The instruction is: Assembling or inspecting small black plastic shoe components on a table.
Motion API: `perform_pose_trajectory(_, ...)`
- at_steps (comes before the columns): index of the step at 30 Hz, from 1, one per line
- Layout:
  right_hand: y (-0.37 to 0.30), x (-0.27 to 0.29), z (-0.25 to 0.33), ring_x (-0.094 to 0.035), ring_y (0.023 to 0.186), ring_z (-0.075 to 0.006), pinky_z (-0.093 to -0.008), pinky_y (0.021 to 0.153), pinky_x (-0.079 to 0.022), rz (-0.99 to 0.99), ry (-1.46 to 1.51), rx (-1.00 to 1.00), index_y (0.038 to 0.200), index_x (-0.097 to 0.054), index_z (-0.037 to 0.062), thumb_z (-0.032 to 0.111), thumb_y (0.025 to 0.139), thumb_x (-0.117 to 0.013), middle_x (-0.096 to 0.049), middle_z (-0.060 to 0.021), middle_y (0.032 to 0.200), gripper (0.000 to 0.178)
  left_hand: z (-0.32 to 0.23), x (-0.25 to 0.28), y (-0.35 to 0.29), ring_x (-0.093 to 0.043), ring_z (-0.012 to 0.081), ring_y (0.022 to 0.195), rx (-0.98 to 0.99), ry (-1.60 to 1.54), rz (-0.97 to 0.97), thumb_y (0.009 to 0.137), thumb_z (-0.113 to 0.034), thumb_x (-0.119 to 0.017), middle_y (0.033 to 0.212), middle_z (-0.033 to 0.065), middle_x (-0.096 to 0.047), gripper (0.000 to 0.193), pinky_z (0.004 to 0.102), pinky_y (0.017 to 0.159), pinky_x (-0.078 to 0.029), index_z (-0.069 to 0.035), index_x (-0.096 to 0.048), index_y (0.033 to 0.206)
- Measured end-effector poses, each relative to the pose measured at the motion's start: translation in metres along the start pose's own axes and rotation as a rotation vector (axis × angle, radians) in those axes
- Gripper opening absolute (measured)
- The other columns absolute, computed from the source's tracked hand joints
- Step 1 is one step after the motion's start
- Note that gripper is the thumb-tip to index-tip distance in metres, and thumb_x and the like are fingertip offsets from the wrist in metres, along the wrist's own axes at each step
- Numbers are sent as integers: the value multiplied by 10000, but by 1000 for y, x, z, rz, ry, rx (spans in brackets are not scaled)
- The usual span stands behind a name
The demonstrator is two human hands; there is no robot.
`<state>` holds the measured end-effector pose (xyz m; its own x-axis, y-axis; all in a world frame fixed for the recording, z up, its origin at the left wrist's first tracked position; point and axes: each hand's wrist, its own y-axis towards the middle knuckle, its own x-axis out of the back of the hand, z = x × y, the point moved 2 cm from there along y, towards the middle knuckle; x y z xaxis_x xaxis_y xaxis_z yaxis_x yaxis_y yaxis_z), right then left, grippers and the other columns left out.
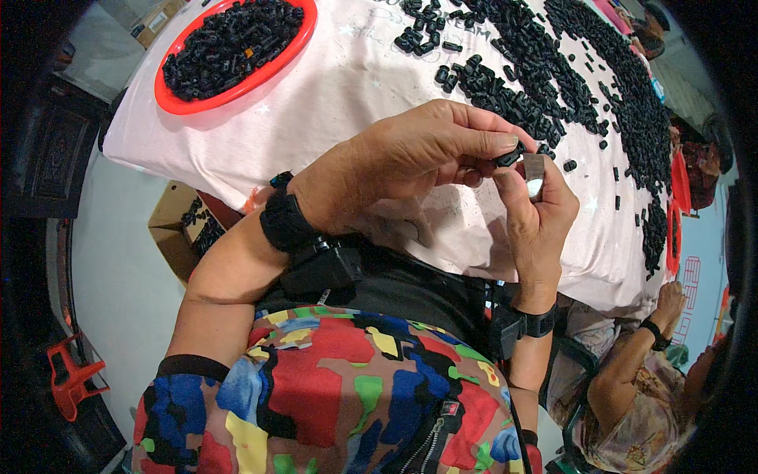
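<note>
Above the table edge my left hand (414, 150) pinches a small black plastic piece (509, 156) between thumb and fingers. Close against it, my right hand (541, 217) grips a short flat metal blade (534, 169), its thumb beside the piece. Blade and piece look near touching; the exact contact is too small to make out. Beyond both hands, many similar black pieces (482, 87) lie loose on a pale pink cloth (332, 87) with faint star prints. A red basin (304, 41) at the far left is heaped with black pieces, one small orange bit among them.
Below the table's left side stands a cardboard box (170, 229) with black pieces inside. A red stool (73, 375) is on the floor at left. Another person's arm (632, 367) rests near the table's right end, by red basins (673, 237).
</note>
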<state>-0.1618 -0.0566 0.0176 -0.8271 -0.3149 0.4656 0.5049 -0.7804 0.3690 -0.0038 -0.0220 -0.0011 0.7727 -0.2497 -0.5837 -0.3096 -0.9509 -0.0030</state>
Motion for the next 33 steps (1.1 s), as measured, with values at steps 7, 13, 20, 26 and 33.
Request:
perform_pose_trajectory(7,-1,-1,-5,-577,607,-74,-228,545,-457,-12,12,3,892,-651,13,272,804,-714,-655,-54,686,281,-1,-4,0,-602,97,931,12,16,-12,900,-258,-586,1023,41,-637,339,230,820,-478,-34,-586,1155)
perform_pose_trajectory(13,-1,-1,-5,-574,600,-69,-224,536,-450,-3,-34,2,893,-659,20,297,802,-718,-655,-53,675,297,1,-1,1,-596,86,915,-9,1,13,898,-258,-589,996,24,-642,330,226,801,-474,-37,-596,1143)
perform_pose_trajectory(20,-1,-2,-4,-565,578,-68,-227,522,-444,-31,-12,7,887,-657,22,299,799,-721,-653,-48,664,298,1,-1,-1,-547,34,772,-28,12,-19,879,-250,-621,877,-24,-642,288,178,707,-422,-42,-637,1078)
perform_pose_trajectory(26,-1,-2,-4,-563,557,-73,-228,507,-437,-25,-72,18,871,-653,22,309,787,-731,-643,-53,641,309,2,0,0,-581,57,849,-24,16,1,891,-254,-603,980,10,-641,315,189,737,-444,-38,-612,1121)
perform_pose_trajectory(33,0,-2,-3,-549,536,-71,-228,486,-426,-17,-78,32,861,-650,17,307,794,-725,-633,-58,624,307,2,-1,1,-554,35,781,-40,24,8,891,-263,-602,912,-16,-639,307,178,678,-419,-45,-623,1106)
